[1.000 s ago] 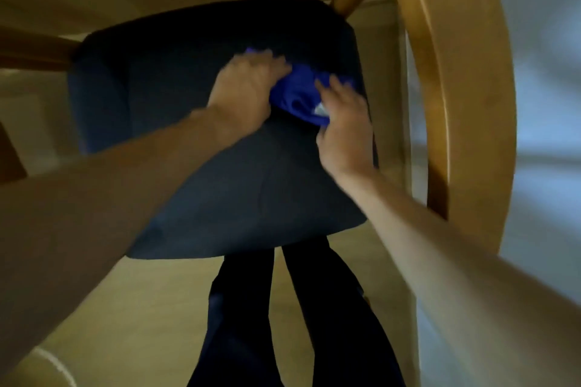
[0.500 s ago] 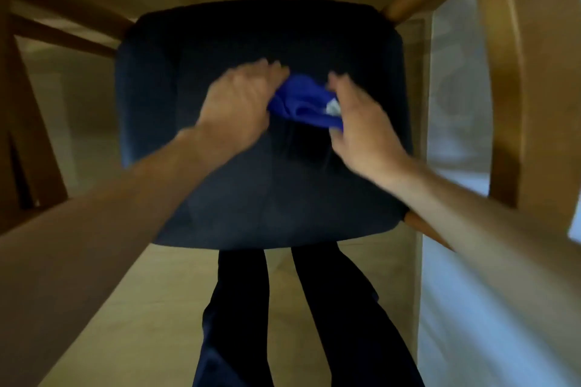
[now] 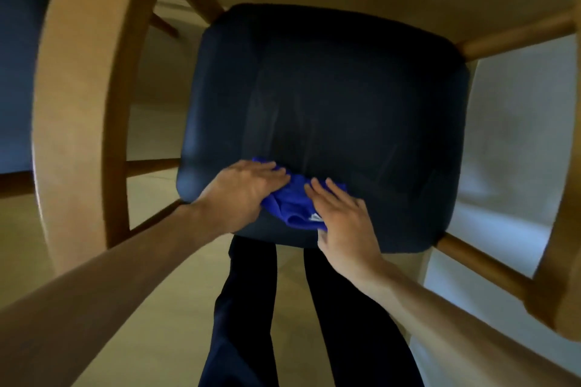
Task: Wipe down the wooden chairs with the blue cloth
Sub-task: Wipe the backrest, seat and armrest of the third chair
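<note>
Both forearms reach toward twelve o'clock. Left hand point(image 3: 243, 192) lies flat, fingers straight toward three o'clock; right hand point(image 3: 342, 217) flat, fingers toward eleven.

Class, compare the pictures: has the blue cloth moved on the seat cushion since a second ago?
Yes. The blue cloth has slid from the far part of the seat cushion toward its near edge.

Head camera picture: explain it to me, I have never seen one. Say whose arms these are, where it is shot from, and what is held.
No machine here: a person wears a wide-angle camera on the head, looking down, so the arms and dark trouser legs are their own. The left hand and right hand both lie with straight fingers on a blue cloth, bunched between them on the near part of a dark padded chair seat. The pale curved piece at left is a wooden chair frame; the lens bends it.
</note>
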Demonstrator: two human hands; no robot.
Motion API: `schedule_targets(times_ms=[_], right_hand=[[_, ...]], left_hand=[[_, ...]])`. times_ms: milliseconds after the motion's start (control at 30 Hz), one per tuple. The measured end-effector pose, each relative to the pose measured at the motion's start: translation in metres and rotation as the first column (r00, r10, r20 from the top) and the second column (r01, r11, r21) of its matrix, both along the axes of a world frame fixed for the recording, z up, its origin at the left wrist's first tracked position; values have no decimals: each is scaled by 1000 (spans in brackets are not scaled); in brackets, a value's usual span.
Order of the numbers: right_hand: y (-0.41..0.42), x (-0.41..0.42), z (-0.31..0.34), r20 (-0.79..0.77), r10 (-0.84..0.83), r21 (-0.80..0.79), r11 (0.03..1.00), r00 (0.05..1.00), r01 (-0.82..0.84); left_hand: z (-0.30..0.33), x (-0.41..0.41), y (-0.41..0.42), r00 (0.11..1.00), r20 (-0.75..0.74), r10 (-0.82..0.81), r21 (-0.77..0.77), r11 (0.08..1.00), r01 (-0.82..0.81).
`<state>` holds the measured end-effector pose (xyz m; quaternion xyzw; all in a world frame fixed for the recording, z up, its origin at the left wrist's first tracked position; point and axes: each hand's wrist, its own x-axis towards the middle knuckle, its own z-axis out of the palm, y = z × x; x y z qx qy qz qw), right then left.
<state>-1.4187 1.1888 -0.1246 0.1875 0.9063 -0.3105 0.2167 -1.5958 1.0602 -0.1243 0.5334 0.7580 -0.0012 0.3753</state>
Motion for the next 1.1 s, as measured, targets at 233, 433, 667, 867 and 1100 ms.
schedule_targets(times_ms=[233,433,667,867,1100], right_hand=[[53,-140,-6,-280,-144,-62,989,949,131],[42,-213,-26,-217,-40,9,999,975,43],[0,-104,-6,-17,163,44,986,987,-162],[55,-179,9,-143,259,-66,960,955,-270],[88,-311,-23,-205,163,178,976,965,-127]], left_hand=[[4,-92,29,852,-89,516,104,856,-507],[-5,-106,20,643,-225,732,168,679,-714],[-2,-16,-14,662,-231,713,-148,647,-748],[18,-58,-2,530,-43,847,-25,530,-848],[-24,-154,61,225,-53,973,370,228,-901]])
